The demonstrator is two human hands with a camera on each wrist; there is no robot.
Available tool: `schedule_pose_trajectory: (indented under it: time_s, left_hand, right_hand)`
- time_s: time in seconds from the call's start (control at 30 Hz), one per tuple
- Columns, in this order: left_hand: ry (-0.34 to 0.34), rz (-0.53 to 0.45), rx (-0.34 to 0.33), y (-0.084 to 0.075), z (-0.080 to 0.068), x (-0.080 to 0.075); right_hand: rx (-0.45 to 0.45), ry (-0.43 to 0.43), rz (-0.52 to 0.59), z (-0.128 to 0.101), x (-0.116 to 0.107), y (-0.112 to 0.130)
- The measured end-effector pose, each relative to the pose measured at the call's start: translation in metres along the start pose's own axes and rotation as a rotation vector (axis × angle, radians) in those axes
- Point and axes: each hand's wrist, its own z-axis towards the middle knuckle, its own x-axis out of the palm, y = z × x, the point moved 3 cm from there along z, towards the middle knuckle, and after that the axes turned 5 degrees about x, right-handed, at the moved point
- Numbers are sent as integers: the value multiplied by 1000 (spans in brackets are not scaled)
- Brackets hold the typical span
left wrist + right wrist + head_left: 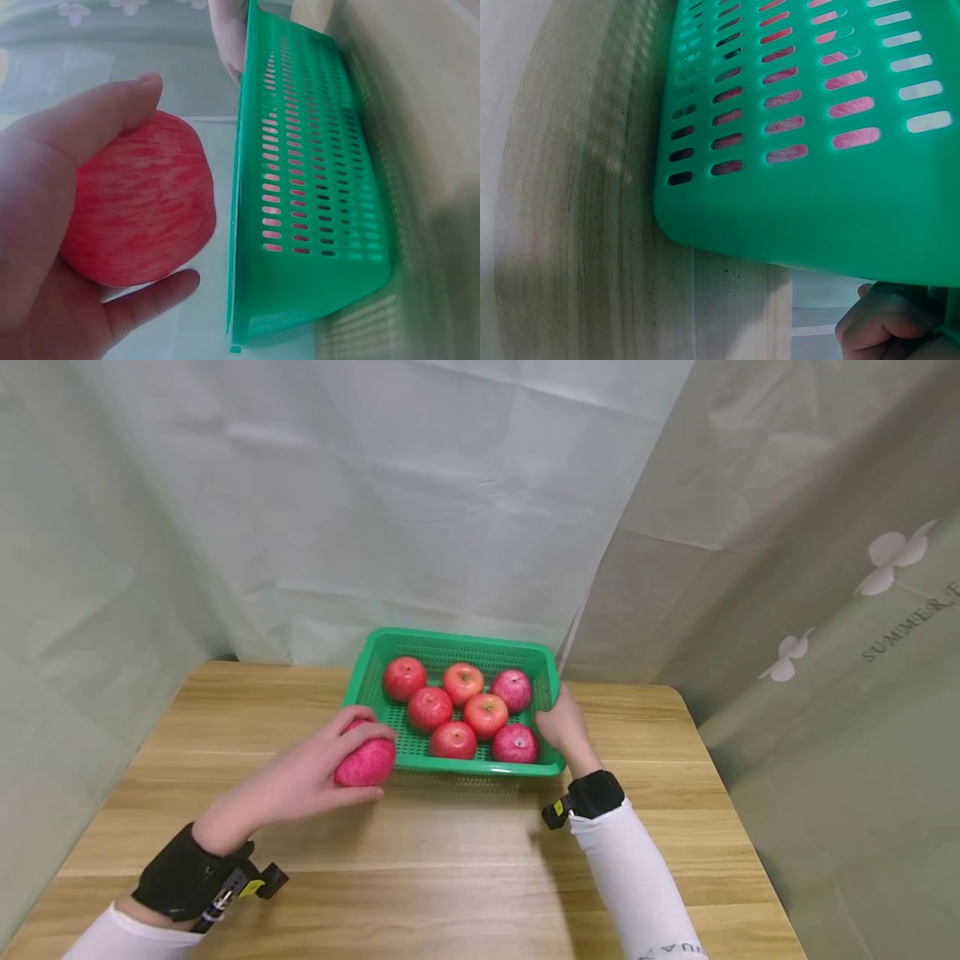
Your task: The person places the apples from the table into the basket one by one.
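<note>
My left hand (pixel 300 781) holds a red apple (pixel 366 763) at the front left corner of a green plastic basket (pixel 480 768). In the left wrist view, thumb and fingers curve around this streaked apple (pixel 146 206), and a gap separates it from the basket wall (pixel 300 289). My right hand (pixel 566 727) grips the basket's right rim. The right wrist view has that hand (pixel 885 326) curled at the basket's edge, part of its fingers hidden. Inside the basket lie several red apples (pixel 453 741), some of them pinker and streaked.
The basket stands toward the back of a wood-grain table (pixel 450 877). Pale cloth (pixel 420 510) hangs behind the table and along both sides. Black straps (pixel 596 793) with small cameras sit on both wrists.
</note>
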Motion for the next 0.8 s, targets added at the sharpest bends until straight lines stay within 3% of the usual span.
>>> schedule_pose_trajectory:
  time_s: [0.27, 0.6, 0.8]
  left_hand:
    - [25, 64, -7, 10, 25, -1]
    - [29, 73, -87, 15, 45, 2]
    - [48, 130, -79, 18, 61, 9]
  right_hand:
    - [-2, -6, -3, 0, 0, 0]
    - [6, 1, 7, 0, 1, 0]
    - [4, -14, -3, 2, 1, -1]
